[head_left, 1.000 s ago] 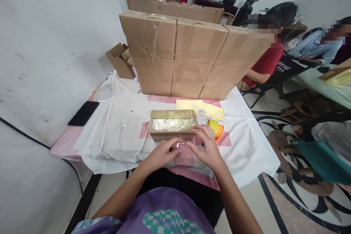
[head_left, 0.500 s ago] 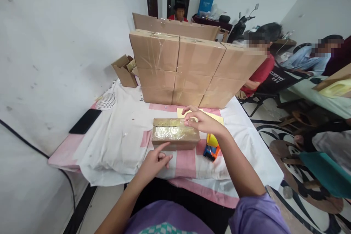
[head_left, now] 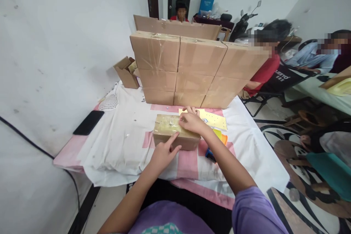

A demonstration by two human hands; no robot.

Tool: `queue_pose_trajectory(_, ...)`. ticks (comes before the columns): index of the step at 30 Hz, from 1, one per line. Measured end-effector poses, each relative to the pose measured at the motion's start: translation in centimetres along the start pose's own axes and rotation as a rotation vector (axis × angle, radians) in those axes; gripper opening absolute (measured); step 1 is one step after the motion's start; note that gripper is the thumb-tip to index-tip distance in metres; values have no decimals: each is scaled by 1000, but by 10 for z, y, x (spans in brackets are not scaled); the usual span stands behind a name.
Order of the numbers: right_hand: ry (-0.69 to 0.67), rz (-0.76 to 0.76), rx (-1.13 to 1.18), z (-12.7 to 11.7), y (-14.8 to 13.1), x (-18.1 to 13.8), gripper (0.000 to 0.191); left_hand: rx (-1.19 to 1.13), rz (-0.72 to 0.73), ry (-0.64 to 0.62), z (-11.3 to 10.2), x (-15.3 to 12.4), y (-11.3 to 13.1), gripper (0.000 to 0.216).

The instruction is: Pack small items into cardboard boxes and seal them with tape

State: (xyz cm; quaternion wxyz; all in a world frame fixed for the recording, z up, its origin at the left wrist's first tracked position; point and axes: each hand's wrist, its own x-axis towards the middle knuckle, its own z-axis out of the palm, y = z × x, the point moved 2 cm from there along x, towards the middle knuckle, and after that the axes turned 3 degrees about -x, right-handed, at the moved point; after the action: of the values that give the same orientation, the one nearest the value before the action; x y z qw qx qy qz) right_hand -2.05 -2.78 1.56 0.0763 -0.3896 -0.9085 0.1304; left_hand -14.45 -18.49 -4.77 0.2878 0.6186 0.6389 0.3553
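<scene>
A small closed cardboard box (head_left: 175,142) lies on the cloth before me, shiny clear tape (head_left: 165,122) across its top. My left hand (head_left: 163,153) is at the box's near side. Its index finger is stretched out to the upper near edge, its thumb apart, and it grips nothing. Over the right part of the top bends my right hand (head_left: 192,120), thumb and index pinched down against the taped surface. Whatever is between those fingertips is too small to make out. Partly behind my right forearm is a tape dispenser (head_left: 210,155) with a yellow roll.
A wall of stacked cardboard boxes (head_left: 196,73) stands at the table's far side. Yellow dotted sheets (head_left: 216,120) lie behind the small box. At left are a black phone (head_left: 88,122), a white perforated object (head_left: 109,102) and an open carton (head_left: 126,75). Several people sit beyond.
My right hand has moved left and lower over the box top. My left index finger has risen along the near side to the upper edge. The box appears slightly turned.
</scene>
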Motion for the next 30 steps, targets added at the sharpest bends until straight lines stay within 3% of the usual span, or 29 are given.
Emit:
queue_pose_trajectory(3,34,4,31,8,1,-3,14,-39,15,36,5,-3,-2,53)
queue_pose_trajectory(6,48,27,88,12,1,-3,20,-11,66,154,2,-2,0,48)
queue_pose_trajectory(8,52,22,140,12,2,-3,41,53,107,212,-3,3,0,49)
queue_pose_trajectory(10,59,49,147,9,6,-7,60,162,149,175,-7,9,-1,48)
queue_pose_trajectory(14,134,132,162,8,27,-38,72,307,190,107,-7,13,-16,36)
queue_pose_trajectory(19,43,-29,472,42,37,-92,134,182,180,189,4,0,-35,35)
queue_pose_trajectory(22,116,-7,459,59,32,-105,134,131,192,219,8,-4,-39,36)
queue_pose_trajectory(24,222,-18,463,62,34,-110,113,145,231,263,6,-5,-40,36)
queue_pose_trajectory(26,425,70,539,58,45,-122,90,162,289,304,0,-9,-43,35)
queue_pose_trajectory(30,954,402,856,38,77,-170,81,177,332,337,-17,-24,-59,34)
